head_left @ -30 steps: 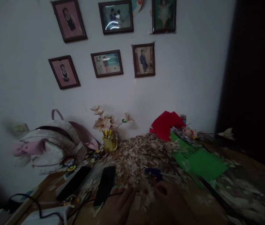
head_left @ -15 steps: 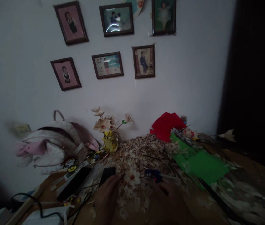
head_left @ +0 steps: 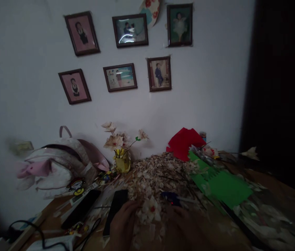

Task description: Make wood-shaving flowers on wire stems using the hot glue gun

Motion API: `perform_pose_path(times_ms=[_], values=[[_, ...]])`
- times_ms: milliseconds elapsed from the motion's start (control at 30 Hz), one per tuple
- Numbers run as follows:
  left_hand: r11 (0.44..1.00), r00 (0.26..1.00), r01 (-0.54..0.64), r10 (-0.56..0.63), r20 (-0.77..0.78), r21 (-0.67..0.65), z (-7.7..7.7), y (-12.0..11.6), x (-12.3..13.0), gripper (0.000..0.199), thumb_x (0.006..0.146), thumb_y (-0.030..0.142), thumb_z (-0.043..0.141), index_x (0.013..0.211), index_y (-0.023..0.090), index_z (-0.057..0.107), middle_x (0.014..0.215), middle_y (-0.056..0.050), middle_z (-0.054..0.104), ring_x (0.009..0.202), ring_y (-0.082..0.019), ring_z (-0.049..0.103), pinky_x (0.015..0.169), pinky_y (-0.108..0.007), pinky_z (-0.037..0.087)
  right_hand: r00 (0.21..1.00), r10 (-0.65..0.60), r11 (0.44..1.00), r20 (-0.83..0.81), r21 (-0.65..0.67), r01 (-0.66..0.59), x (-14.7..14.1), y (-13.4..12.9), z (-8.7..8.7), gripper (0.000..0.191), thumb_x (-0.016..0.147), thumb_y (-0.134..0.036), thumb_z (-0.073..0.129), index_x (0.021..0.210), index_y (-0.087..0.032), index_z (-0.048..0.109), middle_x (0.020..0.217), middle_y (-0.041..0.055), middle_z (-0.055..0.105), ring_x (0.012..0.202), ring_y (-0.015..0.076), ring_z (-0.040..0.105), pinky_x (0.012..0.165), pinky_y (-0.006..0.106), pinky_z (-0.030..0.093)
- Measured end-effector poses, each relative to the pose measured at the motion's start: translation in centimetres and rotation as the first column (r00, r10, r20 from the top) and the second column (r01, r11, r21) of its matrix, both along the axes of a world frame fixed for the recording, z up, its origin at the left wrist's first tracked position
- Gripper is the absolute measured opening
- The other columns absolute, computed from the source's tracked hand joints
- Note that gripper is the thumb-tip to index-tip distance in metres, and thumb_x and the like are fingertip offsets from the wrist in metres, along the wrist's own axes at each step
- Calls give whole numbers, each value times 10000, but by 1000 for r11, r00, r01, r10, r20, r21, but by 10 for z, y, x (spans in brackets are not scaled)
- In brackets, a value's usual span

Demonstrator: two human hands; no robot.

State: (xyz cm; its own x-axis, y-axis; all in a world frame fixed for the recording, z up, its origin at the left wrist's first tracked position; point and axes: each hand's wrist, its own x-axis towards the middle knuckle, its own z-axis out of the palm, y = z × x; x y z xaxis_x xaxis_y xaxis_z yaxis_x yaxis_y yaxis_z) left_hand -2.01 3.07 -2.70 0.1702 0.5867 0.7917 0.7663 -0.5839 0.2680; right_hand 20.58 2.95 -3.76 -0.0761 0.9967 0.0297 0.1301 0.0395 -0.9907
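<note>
One pale, red-centred flower, between the bent fingers of left hand and right hand, opening and hold too dark to tell; likely light, fragile, best gripped below its bloom.

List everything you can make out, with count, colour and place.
Framed pictures: six, dark-framed, wall
Round decoration: one, multicoloured, top
Table: one, brown, below wall
Bag: one, white and pink, left
Vase: one, yellow, table's back
Vase flowers: several, pale, in vase
Stemmed flower: one, pale, far right
Red sheet: at least one, red, back right
Green sheet: at least one, green, right
Scraps: countless, pale, mid-table
Tool: one, blue with red light, near scraps
Phone-like slabs: two, black, left of scraps
Cables: count unclear, black, lower left
Box: one, white, lower left
Small clutter: uncounted, mixed, table's left
Red-centred flower: one, pale, between hands
Left hand: one, shadowed, left of that flower
Right hand: one, shadowed, right of that flower
</note>
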Motion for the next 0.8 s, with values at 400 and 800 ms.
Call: perform_pose_path(times_ms=[400, 800], values=[[974, 971, -226, 228, -74, 26, 8, 30, -34, 348, 780, 299, 557, 1128, 287, 575, 1220, -78, 552, 1092, -271, 505, 873, -481, 445, 989, -129, 992, 68, 20, 128, 4, -1, 5, 316, 643, -489, 449, 607, -203, 578, 627, 41, 606, 722, 225, 575, 649, 290, 456], [978, 978, -207, 207, -29, 12, 7, 41, -75, 335, 824, 328, 415, 725, 265, 729, 821, -70, 711, 833, -247, 603, 739, -423, 501, 815, 207, 952, 540, 80, -295, -2, -4, -16, 283, 746, -263, 434, 678, -178, 695, 711, 29, 703, 704, 186, 615, 595, 232, 397]])
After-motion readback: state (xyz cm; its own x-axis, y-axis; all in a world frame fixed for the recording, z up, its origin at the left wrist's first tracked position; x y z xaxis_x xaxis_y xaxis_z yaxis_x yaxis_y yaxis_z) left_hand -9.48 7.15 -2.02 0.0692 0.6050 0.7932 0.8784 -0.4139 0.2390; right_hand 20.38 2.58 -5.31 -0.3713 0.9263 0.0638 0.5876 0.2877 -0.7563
